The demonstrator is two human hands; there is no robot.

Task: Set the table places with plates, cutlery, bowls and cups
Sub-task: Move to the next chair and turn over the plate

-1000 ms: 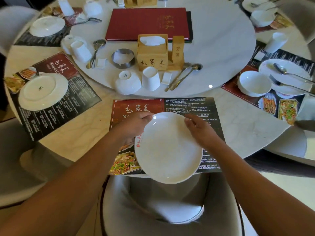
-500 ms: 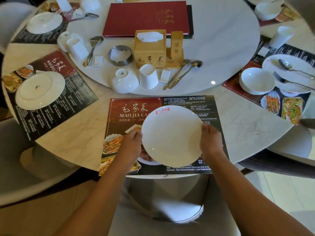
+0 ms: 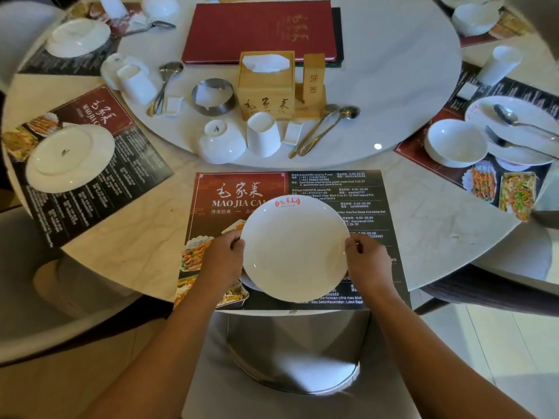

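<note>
I have only one camera, worn on my head. It faces forward and steeply down over the near edge of the round table (image 3: 121,267). It sits close: my left hand (image 3: 222,258) and right hand (image 3: 367,261) land just below mid-frame, and the chair (image 3: 290,373) is straight beneath. The wide lens bows the table's rim (its far edge is cropped), and the turntable (image 3: 393,71) fills the top.

red menu (image 3: 260,28) | wooden tissue box (image 3: 266,89) | metal ring (image 3: 211,109) | chair (image 3: 290,343)
</note>
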